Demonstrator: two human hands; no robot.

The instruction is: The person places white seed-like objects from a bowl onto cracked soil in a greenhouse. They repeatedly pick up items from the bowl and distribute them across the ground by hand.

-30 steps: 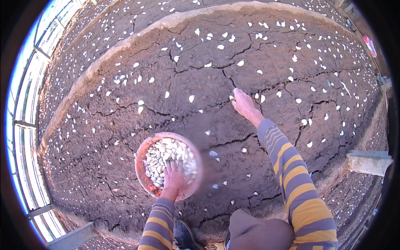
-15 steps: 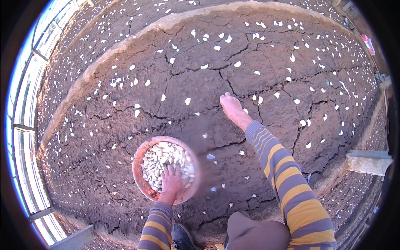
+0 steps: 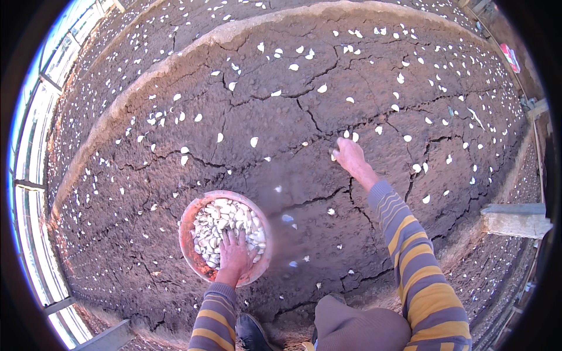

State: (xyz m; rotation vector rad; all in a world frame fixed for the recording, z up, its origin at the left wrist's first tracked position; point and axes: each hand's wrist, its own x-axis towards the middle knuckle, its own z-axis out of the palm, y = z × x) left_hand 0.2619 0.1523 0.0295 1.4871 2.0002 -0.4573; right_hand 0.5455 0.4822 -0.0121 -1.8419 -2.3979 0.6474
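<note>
A round, shallow orange-pink plastic bowl [image 3: 188, 234] heaped with pale garlic cloves [image 3: 219, 225] is seen at the lower left of centre, set on dark, cracked soil [image 3: 281, 175]. The left hand [image 3: 235, 257] is laid flat in the bowl with its fingers spread open over the cloves, gripping nothing. The right hand [image 3: 349, 154], on an arm in a grey and yellow striped sleeve [image 3: 410, 257], is stretched to the right of centre, its fingertips lowered onto the soil beside a white clove [image 3: 335, 155]; whether the fingers are pinched on it cannot be told. Scattered white cloves are dotted across the raised bed. A grey concrete block [image 3: 515, 219] is seen at the right edge.
</note>
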